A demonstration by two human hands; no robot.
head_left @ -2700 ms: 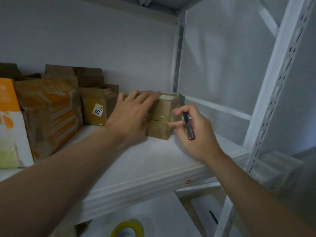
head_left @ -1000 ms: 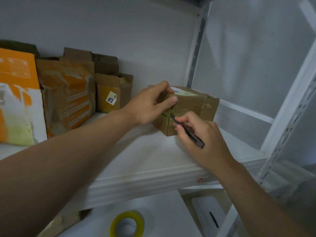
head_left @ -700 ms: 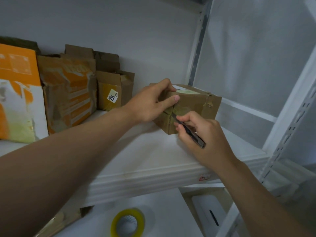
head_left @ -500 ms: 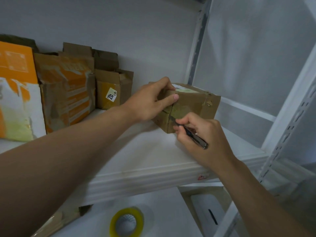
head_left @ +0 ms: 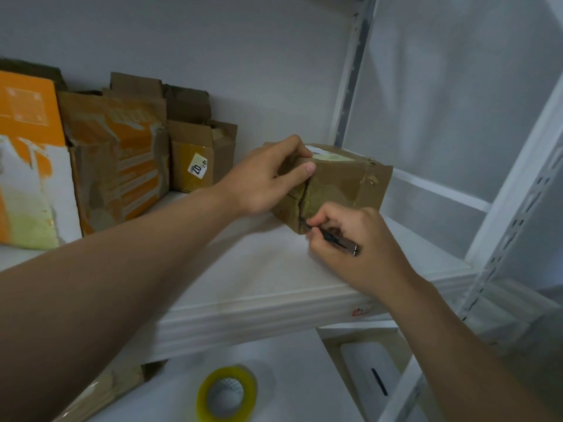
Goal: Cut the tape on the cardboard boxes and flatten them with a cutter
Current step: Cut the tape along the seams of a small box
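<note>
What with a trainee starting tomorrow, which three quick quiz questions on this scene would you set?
1. True or false: the left hand grips the box that stands on the shelf.
2. What does the right hand hold? A scissors; B cutter; C marker.
3. Fill in: the tape roll lies ___ the shelf.

Key: 1 true; 2 B; 3 below.
</note>
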